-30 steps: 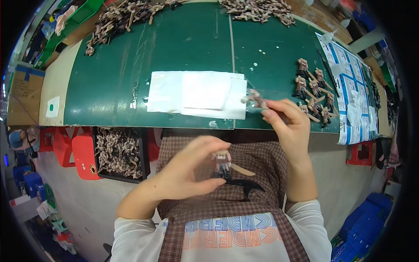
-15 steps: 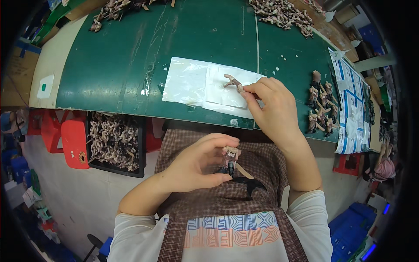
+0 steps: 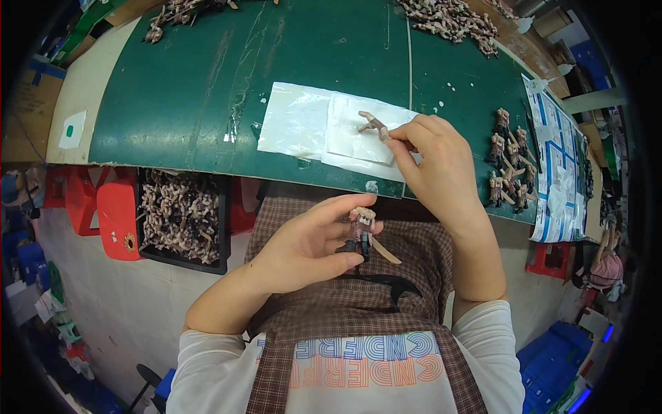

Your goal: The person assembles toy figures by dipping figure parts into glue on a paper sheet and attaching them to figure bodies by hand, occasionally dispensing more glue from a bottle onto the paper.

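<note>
A small figurine [image 3: 361, 233] sits low in the frame's centre, above the lap, clamped between thumb and fingers of the left hand [image 3: 310, 245]. Up and to the right, the right hand [image 3: 433, 160] pinches a small arm-shaped part [image 3: 373, 124] over the white plastic sheet [image 3: 331, 129] on the green counter [image 3: 207, 90]. A row of finished figurines [image 3: 509, 168] stands at right; a black tray of parts [image 3: 181, 215] hangs at left. The tiny part could slip from the fingertip pinch and fall off the counter edge.
</note>
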The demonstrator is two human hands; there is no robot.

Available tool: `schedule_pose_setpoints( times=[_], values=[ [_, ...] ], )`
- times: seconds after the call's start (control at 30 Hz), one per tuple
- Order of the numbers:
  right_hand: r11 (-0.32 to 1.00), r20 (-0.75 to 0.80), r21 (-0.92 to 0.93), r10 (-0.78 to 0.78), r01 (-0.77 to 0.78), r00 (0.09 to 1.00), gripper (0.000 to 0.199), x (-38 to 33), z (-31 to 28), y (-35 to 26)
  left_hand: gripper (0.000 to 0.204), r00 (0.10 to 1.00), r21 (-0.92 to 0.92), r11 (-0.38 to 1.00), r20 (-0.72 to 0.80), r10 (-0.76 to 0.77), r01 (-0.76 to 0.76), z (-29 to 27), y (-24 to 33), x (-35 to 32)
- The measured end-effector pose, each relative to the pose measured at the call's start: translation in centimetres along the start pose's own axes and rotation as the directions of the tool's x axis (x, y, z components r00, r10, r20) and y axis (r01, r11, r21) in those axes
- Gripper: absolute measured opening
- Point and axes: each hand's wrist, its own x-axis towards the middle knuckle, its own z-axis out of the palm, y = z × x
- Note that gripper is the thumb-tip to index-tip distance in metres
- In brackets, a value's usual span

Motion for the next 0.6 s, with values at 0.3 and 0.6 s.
schedule_pose_setpoints(
  times=[0.3,0.6],
  values=[
    [0.998,-0.002,0.064,0.016,-0.016,1.0,0.006,-0.6,0.2,0.2,0.066,0.998,0.003,1.0,-0.052,-0.03,0.031,1.0,0.0,0.4],
    [0.672,-0.076,0.674,0.475,-0.306,0.876,0.012,-2.9,0.5,1.4,0.067,0.994,0.036,0.999,-0.111,0.001,0.003,1.9,-0.6,0.9]
  ],
)
